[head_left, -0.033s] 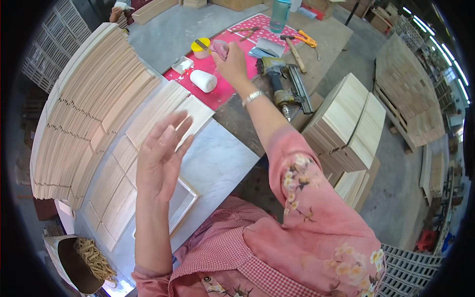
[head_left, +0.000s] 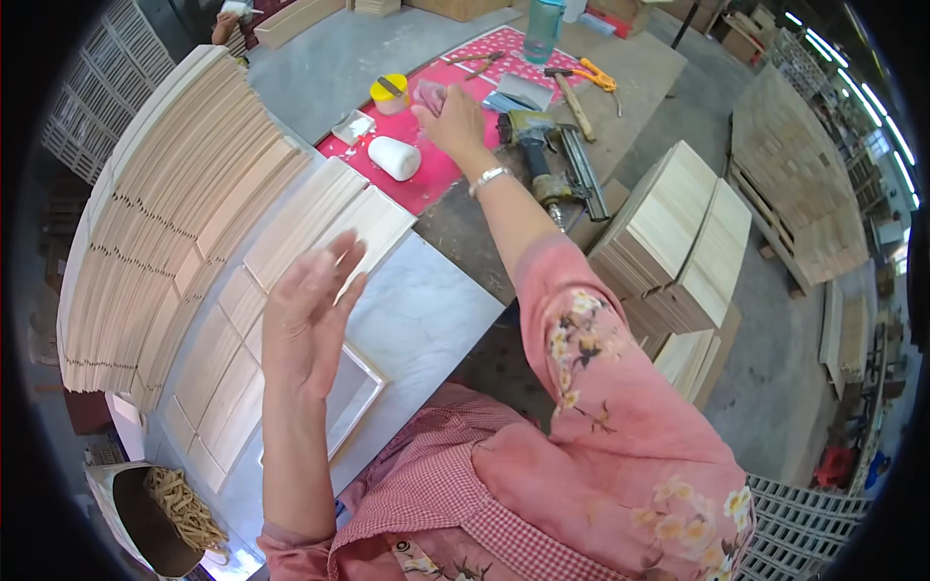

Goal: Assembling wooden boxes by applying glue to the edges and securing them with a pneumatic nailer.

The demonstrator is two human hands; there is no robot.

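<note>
At the lower left of the frame, an open bin (head_left: 155, 537) holds a tangle of thin wooden strips (head_left: 184, 505). Near the lower middle, a shallow, white-edged frame (head_left: 362, 418) lies on the pale marbled worktop (head_left: 426, 300), partly hidden by the left forearm; its visible long edge runs from lower left to upper right. Above it, the left hand (head_left: 305, 324) is raised with fingers loosely spread, the tips blurred. Further up, a white cylinder (head_left: 394, 158) slants from upper left to lower right on the pink sheet (head_left: 436, 189). Just beyond it, a small white dish (head_left: 341, 134) contains white matter.

In the upper middle, the right hand (head_left: 457, 126) pinches a pink cloth (head_left: 429, 95), which pokes out toward the upper left. The cloth is crumpled and mottled with paler patches; its long axis cannot be told. Just left of it stands a yellow-topped tub (head_left: 389, 92), its contents hidden. Farther off, a translucent teal bottle (head_left: 542, 37) stands upright.
</note>
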